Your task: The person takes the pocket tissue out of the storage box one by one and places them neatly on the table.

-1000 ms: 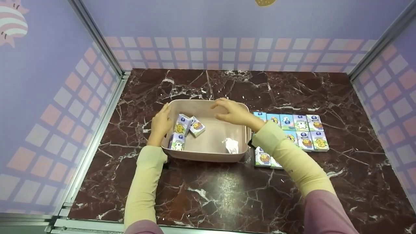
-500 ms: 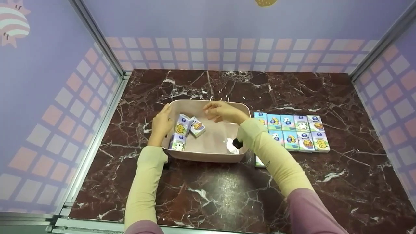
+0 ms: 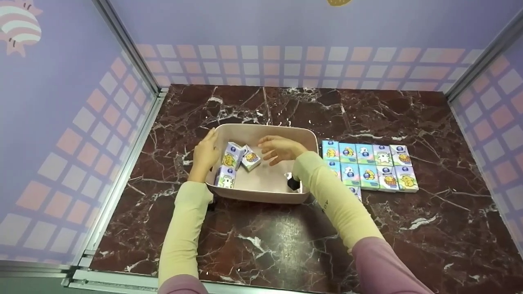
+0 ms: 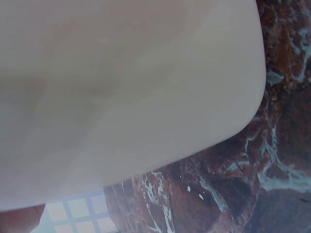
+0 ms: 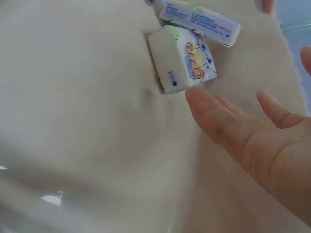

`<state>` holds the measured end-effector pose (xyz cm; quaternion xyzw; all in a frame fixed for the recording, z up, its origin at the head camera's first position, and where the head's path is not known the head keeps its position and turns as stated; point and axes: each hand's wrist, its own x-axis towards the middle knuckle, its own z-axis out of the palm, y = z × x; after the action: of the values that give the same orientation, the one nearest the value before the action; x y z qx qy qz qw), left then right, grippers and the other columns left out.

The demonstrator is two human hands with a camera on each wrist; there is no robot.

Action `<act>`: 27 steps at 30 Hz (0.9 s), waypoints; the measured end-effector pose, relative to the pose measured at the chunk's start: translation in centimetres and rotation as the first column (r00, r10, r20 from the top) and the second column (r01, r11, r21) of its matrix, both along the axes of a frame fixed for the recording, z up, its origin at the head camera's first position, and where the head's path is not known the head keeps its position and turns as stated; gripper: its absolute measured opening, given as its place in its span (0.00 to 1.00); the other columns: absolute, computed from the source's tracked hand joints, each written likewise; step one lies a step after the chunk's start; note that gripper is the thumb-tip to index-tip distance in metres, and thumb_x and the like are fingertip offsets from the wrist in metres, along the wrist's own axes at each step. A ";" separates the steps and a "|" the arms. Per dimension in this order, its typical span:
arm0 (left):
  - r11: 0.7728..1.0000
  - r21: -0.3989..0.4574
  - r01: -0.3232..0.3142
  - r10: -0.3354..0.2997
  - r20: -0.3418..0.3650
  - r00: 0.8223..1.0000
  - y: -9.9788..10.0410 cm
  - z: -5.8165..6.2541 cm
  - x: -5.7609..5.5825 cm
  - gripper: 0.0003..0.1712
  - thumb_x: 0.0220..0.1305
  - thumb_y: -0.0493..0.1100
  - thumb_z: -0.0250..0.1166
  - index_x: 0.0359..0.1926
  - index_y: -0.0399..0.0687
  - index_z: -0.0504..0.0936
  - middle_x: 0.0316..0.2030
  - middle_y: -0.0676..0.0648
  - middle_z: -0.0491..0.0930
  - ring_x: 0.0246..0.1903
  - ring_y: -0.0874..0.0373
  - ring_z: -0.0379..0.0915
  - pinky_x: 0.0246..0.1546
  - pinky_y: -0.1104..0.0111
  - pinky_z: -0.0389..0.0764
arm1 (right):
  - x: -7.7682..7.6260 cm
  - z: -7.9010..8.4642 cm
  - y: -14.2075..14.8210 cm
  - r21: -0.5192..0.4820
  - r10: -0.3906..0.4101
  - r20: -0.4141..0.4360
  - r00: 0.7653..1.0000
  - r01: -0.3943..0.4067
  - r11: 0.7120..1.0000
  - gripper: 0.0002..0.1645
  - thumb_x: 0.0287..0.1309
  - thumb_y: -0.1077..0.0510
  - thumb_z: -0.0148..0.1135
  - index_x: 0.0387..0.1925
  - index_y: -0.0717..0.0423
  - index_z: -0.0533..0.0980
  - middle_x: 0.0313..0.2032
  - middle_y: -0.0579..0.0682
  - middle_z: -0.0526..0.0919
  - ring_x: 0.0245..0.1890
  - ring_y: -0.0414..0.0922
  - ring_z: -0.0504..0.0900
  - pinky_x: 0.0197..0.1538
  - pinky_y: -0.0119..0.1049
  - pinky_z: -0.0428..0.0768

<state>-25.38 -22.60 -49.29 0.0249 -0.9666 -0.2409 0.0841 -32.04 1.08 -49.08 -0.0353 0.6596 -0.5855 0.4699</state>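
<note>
A pale pink plastic bin stands on the table. My left hand rests against its left side with the fingers reaching up along the rim; in the left wrist view the bin wall hides nearly all of this hand. My right hand hovers over the inside of the bin, fingers loosely bent, holding nothing. In the right wrist view its fingertips are close to a small tissue pack, with a second tissue pack beside it. Two purple tissue packs lie along the bin's left wall.
Rows of colourful tissue packs lie to the right of the bin, some hidden by the right sleeve. The dark red marbled table extends all round. Purple walls with metal edges enclose its back and sides.
My right hand has moved slightly left and down into the bin, nearer the loose tissue pack. The left hand has stayed at the bin's left side. The packs have not moved.
</note>
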 end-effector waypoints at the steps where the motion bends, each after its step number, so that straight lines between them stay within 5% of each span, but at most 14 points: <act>1: 1.000 -0.001 0.002 -0.002 -0.002 1.000 0.0 0.0 0.0 0.32 0.50 0.32 0.53 0.60 0.42 0.65 0.63 0.46 0.61 0.48 0.37 0.70 0.44 0.49 0.72 | 0.0 -0.1 -0.1 0.011 -0.005 0.011 1.000 0.005 1.000 0.28 0.58 0.55 0.49 0.59 0.52 0.55 0.59 0.64 0.57 0.58 0.60 0.62 0.57 0.55 0.64; 10: 1.000 -0.022 0.004 -0.005 -0.009 1.000 0.3 -0.1 -0.1 0.32 0.50 0.32 0.54 0.60 0.42 0.66 0.62 0.46 0.62 0.43 0.37 0.72 0.41 0.50 0.73 | 0.5 -1.2 -0.8 0.069 0.018 0.010 1.000 -0.018 0.997 0.32 0.57 0.56 0.48 0.61 0.52 0.52 0.53 0.60 0.62 0.55 0.55 0.64 0.58 0.49 0.64; 17: 1.000 -0.002 0.000 0.000 -0.006 1.000 0.2 0.0 0.0 0.30 0.50 0.32 0.52 0.59 0.42 0.67 0.62 0.46 0.62 0.49 0.38 0.69 0.45 0.49 0.71 | 0.6 -2.1 -0.8 0.045 0.094 0.008 0.996 -0.094 0.995 0.32 0.56 0.54 0.50 0.61 0.52 0.52 0.40 0.56 0.70 0.36 0.46 0.70 0.37 0.36 0.70; 27: 1.000 -0.003 -0.015 0.015 0.018 1.000 -0.1 0.1 0.0 0.32 0.49 0.31 0.50 0.60 0.43 0.66 0.63 0.48 0.61 0.46 0.38 0.71 0.42 0.50 0.72 | 1.1 -2.3 -1.5 -0.019 0.114 0.047 0.992 -0.113 0.993 0.30 0.56 0.59 0.50 0.60 0.55 0.53 0.32 0.50 0.69 0.29 0.43 0.71 0.38 0.37 0.72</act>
<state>-25.42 -22.67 -49.23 0.0343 -0.9674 -0.2387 0.0774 -30.91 -0.46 -51.35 -0.0627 0.6402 -0.5641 0.5177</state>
